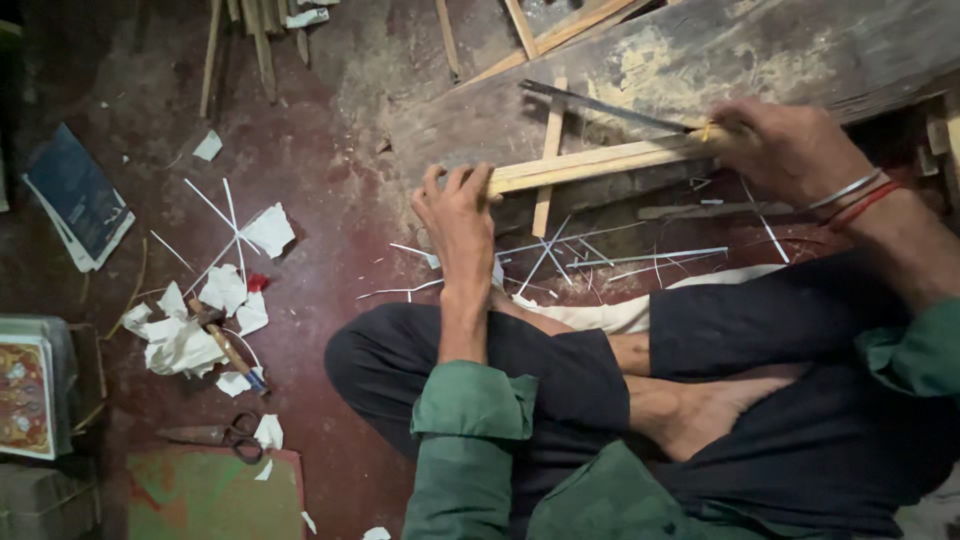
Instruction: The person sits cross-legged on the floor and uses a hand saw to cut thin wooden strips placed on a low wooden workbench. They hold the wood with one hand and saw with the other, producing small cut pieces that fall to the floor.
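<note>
a dark blue booklet [75, 195] lies flat near the left edge of the floor [320, 200], and below it, at the same edge, sits a boxy package [28, 385] with a red-and-gold patterned face. a green and red sheet [205, 495] lies at the bottom left. the floor is dark red and worn, strewn with torn white paper scraps [190, 330], thin white slivers [560, 255], a small hammer [232, 352] and a pair of scissors [215, 435] — all well left of the seated person's crossed legs. a heavy, weathered wooden plank [720, 50] runs across the top right.

the left hand [458, 215] is clenched around the near end of a pale wooden strip [600, 163], which lies slanted along the plank's lower edge. the right hand [785, 150] is closed on the handle of a dark thin blade [600, 105] — the blade reaches leftward above the strip. red and silver bangles [855, 195] circle the right wrist.
</note>
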